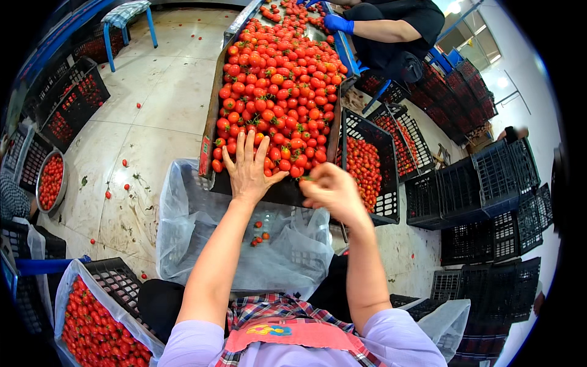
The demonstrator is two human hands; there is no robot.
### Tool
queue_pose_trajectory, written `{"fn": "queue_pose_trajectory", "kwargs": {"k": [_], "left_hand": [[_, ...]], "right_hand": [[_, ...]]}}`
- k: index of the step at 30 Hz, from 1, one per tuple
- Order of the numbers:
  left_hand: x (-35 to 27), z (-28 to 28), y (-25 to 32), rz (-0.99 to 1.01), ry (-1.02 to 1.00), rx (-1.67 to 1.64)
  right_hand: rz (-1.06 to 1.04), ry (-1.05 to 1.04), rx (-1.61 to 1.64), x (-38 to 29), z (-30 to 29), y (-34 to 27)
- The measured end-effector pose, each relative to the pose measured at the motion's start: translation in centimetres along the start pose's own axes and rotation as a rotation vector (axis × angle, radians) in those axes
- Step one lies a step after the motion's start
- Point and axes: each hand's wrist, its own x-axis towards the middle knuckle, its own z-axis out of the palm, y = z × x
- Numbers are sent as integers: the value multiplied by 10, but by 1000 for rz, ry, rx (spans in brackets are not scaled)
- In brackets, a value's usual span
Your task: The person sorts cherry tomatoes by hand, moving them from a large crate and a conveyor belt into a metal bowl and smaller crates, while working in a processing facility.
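Small red cherry tomatoes [279,96], some with green calyxes, fill the sloping sorting chute [212,110] in front of me. My left hand [247,172] rests palm down against the lowest tomatoes, fingers spread, at the chute's near lip. Beside it, my right hand [332,190] is blurred at the lip's right end with its fingers curled. A bit of green shows at its fingertips; whether they pinch it is unclear. Below the lip stands a crate lined with translucent plastic film [183,238], with several tomatoes [259,237] at its bottom.
At the chute's right stands a black crate of tomatoes [364,169]. A film-lined crate of tomatoes [103,325] is at lower left. A co-worker's blue-gloved hand [338,24] is at the chute's far right. Stacked black crates [458,183] line the right; loose tomatoes dot the tiled floor [151,110].
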Motion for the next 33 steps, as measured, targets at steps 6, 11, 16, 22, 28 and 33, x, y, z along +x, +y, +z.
{"fn": "queue_pose_trajectory", "kwargs": {"k": [6,11,16,22,28,33], "left_hand": [[3,-6,4,-4,-22,-44],[-3,-13,2,-8,11,10],[-23,-16,-5,-38,6,32],[-26,-29,-2,31,188,-177],[-8,-31,9,35,-83,-59],[-26,-40,4,100,34,-163]], "right_hand": [[-426,747,22,-5,-36,19],[-577,563,-563,44,66,65],[-625,671,-764,78,65,103],[-890,626,-498,66,56,113],[-796,649,-636,73,57,101],[-856,531,-508,68,52,114]]}}
